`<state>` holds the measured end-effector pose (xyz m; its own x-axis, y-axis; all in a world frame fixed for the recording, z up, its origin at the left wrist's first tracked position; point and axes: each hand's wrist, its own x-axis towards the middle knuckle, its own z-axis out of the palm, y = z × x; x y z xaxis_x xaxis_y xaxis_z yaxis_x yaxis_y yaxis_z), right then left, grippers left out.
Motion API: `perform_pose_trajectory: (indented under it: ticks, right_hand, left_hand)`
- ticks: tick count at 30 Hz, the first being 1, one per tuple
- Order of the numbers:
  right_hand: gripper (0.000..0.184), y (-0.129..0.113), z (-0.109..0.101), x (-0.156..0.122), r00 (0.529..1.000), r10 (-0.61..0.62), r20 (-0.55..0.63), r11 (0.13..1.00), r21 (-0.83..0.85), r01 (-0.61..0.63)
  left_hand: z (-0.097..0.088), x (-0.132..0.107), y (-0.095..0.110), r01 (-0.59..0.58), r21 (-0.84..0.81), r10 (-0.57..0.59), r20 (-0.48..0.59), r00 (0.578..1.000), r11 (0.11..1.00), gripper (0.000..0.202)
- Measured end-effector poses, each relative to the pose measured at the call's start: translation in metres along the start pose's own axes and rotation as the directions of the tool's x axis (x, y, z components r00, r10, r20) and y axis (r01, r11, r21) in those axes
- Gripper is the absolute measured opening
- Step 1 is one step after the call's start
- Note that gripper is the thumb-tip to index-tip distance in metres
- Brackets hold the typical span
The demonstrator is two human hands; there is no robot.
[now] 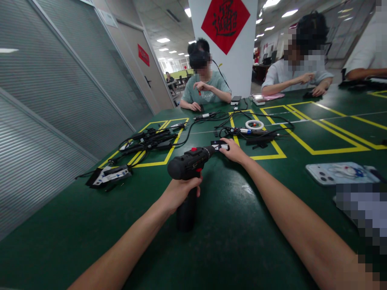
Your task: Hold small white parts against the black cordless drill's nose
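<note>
Nearest on the green table [229, 225], the left hand [179, 191] is closed around the upright grip of a black power driver [189, 163]. The fingers wrap the handle and the base of the tool stands on the table surface. The driver sits a little left of the middle of the table, and its nose points right and away. A small black and white part [220, 146] lies just past the tip of the nose. The right hand [234, 151] rests there with its fingers drawn together on the part; whether they pinch it or only press it down cannot be told. To the right, well apart from both hands, a phone in a pale printed case [338, 173] lies flat. Near the left edge lies a black and white flat piece [109, 175]. Beyond it, a tangle of black cables [148, 139] lies across yellow floor-tape lines [302, 143]. Farther off, right of the middle, a white ring [254, 124] sits beside more cables. At the far edge, two seated people [205, 86] work with their own hands on the table. A red diamond sign [225, 20] hangs on the white pillar behind them.
</note>
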<state>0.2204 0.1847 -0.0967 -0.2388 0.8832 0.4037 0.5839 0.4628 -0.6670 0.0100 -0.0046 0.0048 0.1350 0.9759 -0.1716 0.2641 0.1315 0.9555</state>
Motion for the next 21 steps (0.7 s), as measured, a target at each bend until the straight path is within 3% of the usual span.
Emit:
perform_pose_trajectory:
  ticks: [21]
  right_hand:
    - [0.051, -0.0001, -0.0003, 0.0001, 1.000, 0.006, 0.002, 1.000, 0.009, -0.006]
  left_hand:
    - [-0.0019, 0.0003, -0.0048, 0.006, 0.004, -0.006, 0.002, 1.000, 1.000, 0.025]
